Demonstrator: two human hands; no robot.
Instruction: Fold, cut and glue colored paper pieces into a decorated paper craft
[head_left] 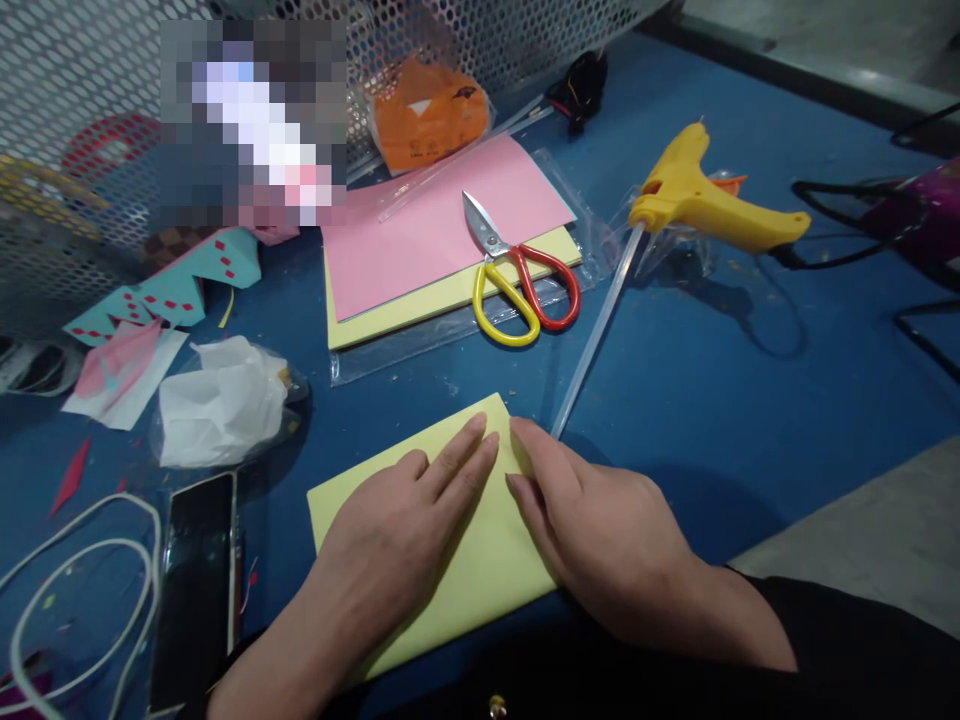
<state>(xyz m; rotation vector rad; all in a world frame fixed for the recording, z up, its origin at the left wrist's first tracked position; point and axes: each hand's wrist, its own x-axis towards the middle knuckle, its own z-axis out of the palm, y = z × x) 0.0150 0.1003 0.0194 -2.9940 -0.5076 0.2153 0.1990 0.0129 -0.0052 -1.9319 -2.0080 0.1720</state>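
A sheet of yellow paper [465, 590], seemingly folded over, lies in front of me on the blue table. My left hand [409, 520] rests flat on it, fingers stretched toward its right edge. At that edge, my right hand [600, 520] pinches the yellow paper, with the thumb and a fingertip showing on top; its other fingers are hidden. Beyond the paper, a pair of scissors [495, 250] with one red and one yellow handle lies on a stack of pink paper [420, 230] and yellow sheets.
A yellow glue gun [705, 200] lies at the right, its clear glue stick [600, 330] reaching toward my right hand. To the left are a phone [193, 590], a white cable [82, 545], crumpled white tissue [221, 400] and a turquoise paper piece [165, 285]. A perforated metal screen [517, 40] borders the back.
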